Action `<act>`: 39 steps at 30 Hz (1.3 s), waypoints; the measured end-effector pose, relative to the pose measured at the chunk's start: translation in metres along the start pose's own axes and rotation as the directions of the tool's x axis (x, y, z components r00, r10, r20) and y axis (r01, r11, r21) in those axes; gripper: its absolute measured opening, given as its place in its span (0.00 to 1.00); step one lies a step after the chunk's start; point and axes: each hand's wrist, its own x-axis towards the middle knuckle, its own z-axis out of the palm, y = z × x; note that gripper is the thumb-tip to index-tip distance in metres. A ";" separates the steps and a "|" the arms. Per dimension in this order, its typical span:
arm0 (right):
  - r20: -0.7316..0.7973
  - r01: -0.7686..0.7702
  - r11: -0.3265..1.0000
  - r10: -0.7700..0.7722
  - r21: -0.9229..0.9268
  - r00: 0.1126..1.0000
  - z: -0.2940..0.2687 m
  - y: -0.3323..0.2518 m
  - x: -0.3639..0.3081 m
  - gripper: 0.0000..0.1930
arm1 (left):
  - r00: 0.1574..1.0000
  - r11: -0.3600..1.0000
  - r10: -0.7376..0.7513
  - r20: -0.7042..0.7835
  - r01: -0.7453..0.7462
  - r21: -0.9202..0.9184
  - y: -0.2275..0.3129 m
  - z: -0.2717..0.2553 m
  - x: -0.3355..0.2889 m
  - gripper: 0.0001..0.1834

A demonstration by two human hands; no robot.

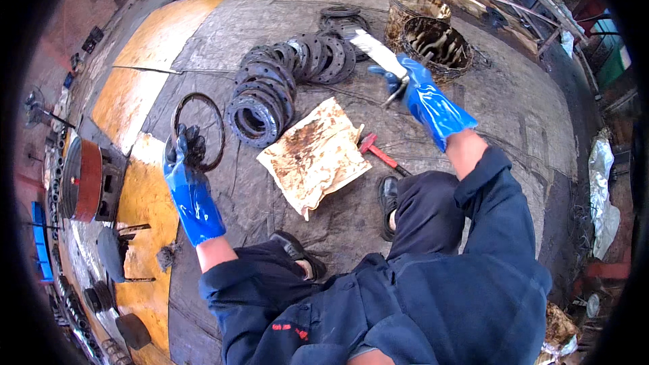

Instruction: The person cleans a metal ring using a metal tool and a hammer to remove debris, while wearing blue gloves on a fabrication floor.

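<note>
My left hand (181,152), in a blue glove with dark-stained fingers, grips a thin dark ring (221,125) by its near-left side and holds it up. At the right, my right hand (414,84), also blue-gloved, is closed on a long whitish brush-like tool (378,53) that points up and left. A thin dark rod (394,94) shows below those fingers; whether it is part of the tool I cannot tell. Between my hands lies a stained, creased yellowish sheet (318,155). Beyond it, several dark flange rings (253,120) lean in a curved row.
A red-headed hammer (380,151) lies by the sheet, near my right foot. Two grimy drums (438,46) stand beyond my right hand. A round stool (112,254) and a large brown-sided drum-shaped thing (88,179) sit at the left. Dark matting (487,108) covers the floor.
</note>
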 end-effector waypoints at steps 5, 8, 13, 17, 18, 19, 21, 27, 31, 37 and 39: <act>0.185 0.308 0.002 -0.798 -0.951 0.574 -0.128 -0.002 0.072 0.16 | 0.998 0.948 0.053 0.027 -0.058 0.312 -0.014 -0.020 0.007 0.16; 0.035 -0.250 -0.389 -0.595 -0.887 0.803 -0.131 -0.006 0.065 0.16 | 0.998 0.902 0.025 0.062 -0.050 0.430 -0.018 -0.032 0.013 0.17; 0.053 -0.272 -0.628 -0.448 -0.730 0.892 -0.135 0.010 0.062 0.18 | 0.999 0.922 0.044 0.030 -0.052 0.384 -0.018 -0.029 0.008 0.17; 0.322 -0.045 -0.681 -0.402 -0.731 0.857 -0.112 0.004 0.033 0.11 | 0.998 0.959 -0.064 -0.010 0.065 0.278 -0.001 -0.024 0.006 0.14; 0.352 -0.057 -0.683 -0.444 -0.728 0.824 -0.107 -0.001 0.022 0.11 | 0.999 0.974 -0.038 -0.025 0.043 0.222 -0.006 -0.025 0.005 0.14; 0.296 0.066 -0.478 -0.424 -0.876 0.856 -0.095 -0.005 0.007 0.12 | 0.999 0.985 -0.012 -0.048 0.020 0.169 -0.011 -0.027 0.003 0.14; 0.202 0.227 0.045 -0.313 -0.973 0.928 -0.067 -0.011 -0.022 0.13 | 0.994 0.990 -0.107 -0.039 0.110 0.084 0.001 -0.023 -0.004 0.16; 0.233 -0.088 0.919 0.188 -0.384 0.954 0.054 0.027 -0.069 0.17 | 0.992 0.957 -0.116 0.046 0.124 -0.264 -0.016 -0.038 0.006 0.18; 0.334 -0.388 0.911 0.412 -0.138 0.848 0.112 0.073 -0.107 0.19 | 0.972 0.858 -0.234 -0.018 0.198 -0.475 -0.018 -0.047 0.013 0.18; 0.344 -0.506 0.860 0.494 -0.062 0.799 0.103 0.112 -0.110 0.14 | 0.970 0.843 -0.221 -0.103 0.137 -0.520 -0.012 -0.037 0.006 0.17; 0.330 -0.562 0.826 0.543 -0.042 0.772 0.102 0.120 -0.109 0.16 | 0.976 0.845 -0.176 -0.127 0.083 -0.529 -0.010 -0.037 0.005 0.17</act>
